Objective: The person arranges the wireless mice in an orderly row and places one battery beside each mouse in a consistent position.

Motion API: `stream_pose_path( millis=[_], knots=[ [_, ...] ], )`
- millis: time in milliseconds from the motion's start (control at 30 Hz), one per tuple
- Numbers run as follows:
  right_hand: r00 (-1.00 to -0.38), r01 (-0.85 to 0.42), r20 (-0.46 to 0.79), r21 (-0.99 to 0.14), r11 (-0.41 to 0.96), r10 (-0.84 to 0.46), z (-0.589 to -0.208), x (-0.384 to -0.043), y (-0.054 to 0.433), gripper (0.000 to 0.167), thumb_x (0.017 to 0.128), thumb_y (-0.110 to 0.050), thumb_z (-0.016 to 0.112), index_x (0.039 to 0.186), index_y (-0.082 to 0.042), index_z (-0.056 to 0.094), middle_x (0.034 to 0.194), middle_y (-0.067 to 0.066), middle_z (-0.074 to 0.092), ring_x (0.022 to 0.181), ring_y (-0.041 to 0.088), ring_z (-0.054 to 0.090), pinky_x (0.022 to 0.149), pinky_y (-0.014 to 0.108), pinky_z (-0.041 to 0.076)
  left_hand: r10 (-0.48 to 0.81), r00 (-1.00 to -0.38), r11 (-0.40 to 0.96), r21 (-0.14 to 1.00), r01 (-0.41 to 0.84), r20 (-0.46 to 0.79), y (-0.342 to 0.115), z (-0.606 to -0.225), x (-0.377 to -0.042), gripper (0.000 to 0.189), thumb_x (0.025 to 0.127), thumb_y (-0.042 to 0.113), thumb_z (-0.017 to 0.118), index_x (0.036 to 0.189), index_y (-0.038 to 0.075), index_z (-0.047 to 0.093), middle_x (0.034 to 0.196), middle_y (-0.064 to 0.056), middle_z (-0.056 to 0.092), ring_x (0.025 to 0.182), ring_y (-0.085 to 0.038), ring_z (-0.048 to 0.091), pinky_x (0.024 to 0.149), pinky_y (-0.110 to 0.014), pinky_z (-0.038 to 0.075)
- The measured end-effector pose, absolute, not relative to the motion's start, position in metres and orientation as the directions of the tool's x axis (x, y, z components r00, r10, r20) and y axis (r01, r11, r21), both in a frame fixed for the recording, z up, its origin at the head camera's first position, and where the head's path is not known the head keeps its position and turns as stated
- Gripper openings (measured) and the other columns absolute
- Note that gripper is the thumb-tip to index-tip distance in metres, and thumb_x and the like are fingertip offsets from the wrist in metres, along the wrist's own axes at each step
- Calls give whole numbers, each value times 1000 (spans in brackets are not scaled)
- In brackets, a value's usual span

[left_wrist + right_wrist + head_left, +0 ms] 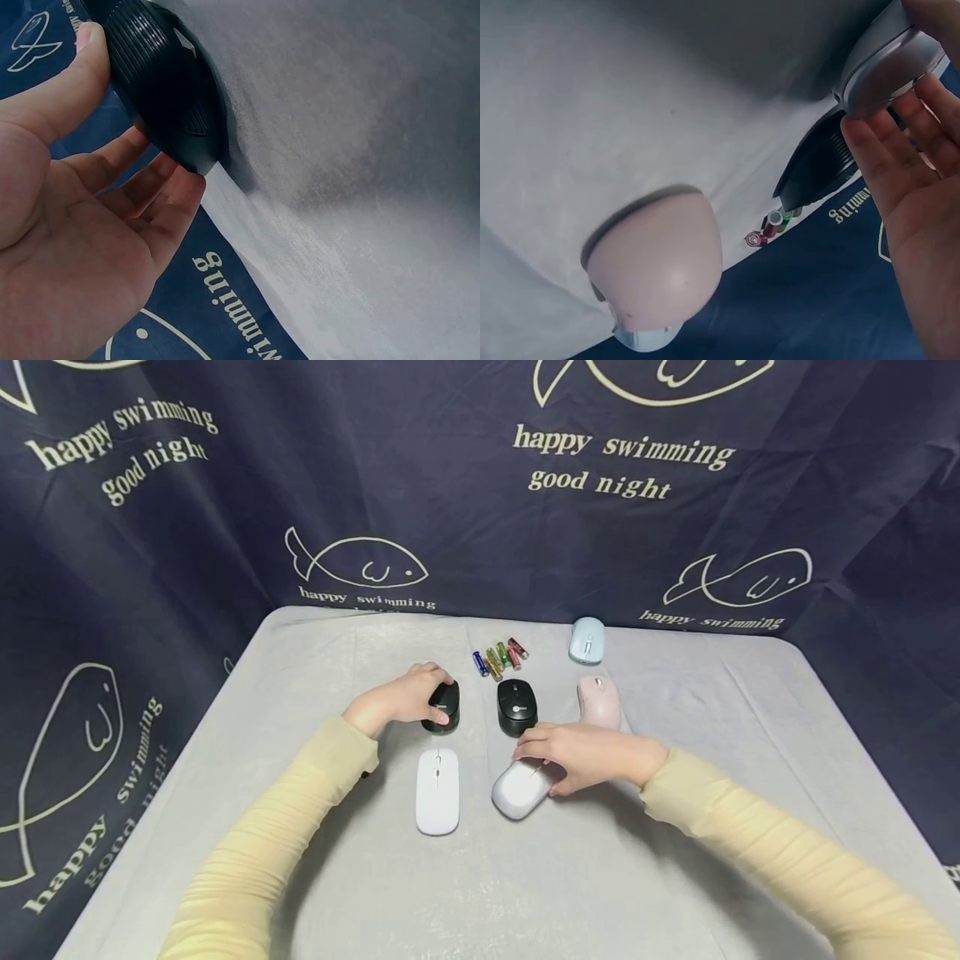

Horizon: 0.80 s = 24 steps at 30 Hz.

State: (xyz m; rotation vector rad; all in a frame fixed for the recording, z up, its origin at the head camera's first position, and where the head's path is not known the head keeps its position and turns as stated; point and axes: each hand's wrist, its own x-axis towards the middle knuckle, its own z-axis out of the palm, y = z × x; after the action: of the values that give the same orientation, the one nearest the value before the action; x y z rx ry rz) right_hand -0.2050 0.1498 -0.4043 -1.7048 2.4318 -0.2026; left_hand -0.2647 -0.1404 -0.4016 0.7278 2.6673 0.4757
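My left hand [405, 695] grips a black computer mouse [447, 697] by its sides, thumb on the near side. In the left wrist view, the ribbed side of this black mouse [161, 75] shows between thumb and fingertips. My right hand [585, 753] holds a silver-white mouse [519, 792] by its far end; the mouse lies at a slant. Fingers and thumb sit on opposite sides of the silver-white mouse [877, 67] in the right wrist view. A second black mouse [517, 702] is just beyond the right fingertips. A flat white mouse [437, 793] lies between the forearms.
A pink mouse [600, 700] stands behind the right hand, partly covered by it. Farther back, a light blue mouse [587, 639] lies near the table's far edge. Several coloured batteries [493, 662] lie in a cluster beyond the black mice. Dark printed cloth [480, 527] hangs behind the table.
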Motion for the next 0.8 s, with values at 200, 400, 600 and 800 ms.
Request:
stream_pose_path(
  millis=[200,400,600,800],
  knots=[
    [-306,-935,-54,-169,311,-950,-400,-208,148,61,64,-21,79,120,-6,57,119,4,56,109,18,53,95,30,46,538,-813,812,396,428,-225,-142,-403,-266,66,79,26,76,132,-2,48,137,-20,44,127,-34,38,108,-44,32],
    [-282,-941,-56,-179,287,-958,-393,-209,145,61,63,-18,77,119,-7,56,118,3,56,109,17,52,94,29,46,535,-812,817,387,427,-233,-141,-404,-266,66,79,26,75,132,-2,48,137,-20,44,128,-34,37,109,-44,32],
    [-270,-941,-76,-192,280,-960,-389,-211,142,62,61,-15,75,120,-11,56,122,1,55,114,17,50,93,30,47,537,-811,817,382,432,-231,-141,-404,-267,66,79,27,76,132,-2,48,136,-19,45,127,-34,38,109,-44,32],
    [-264,-942,-90,-190,277,-960,-385,-212,139,62,62,-14,75,121,-16,57,125,-3,55,117,14,50,89,31,49,540,-810,815,380,437,-227,-140,-404,-267,66,79,27,76,132,-2,48,136,-20,45,127,-34,38,109,-44,31]
  ],
)
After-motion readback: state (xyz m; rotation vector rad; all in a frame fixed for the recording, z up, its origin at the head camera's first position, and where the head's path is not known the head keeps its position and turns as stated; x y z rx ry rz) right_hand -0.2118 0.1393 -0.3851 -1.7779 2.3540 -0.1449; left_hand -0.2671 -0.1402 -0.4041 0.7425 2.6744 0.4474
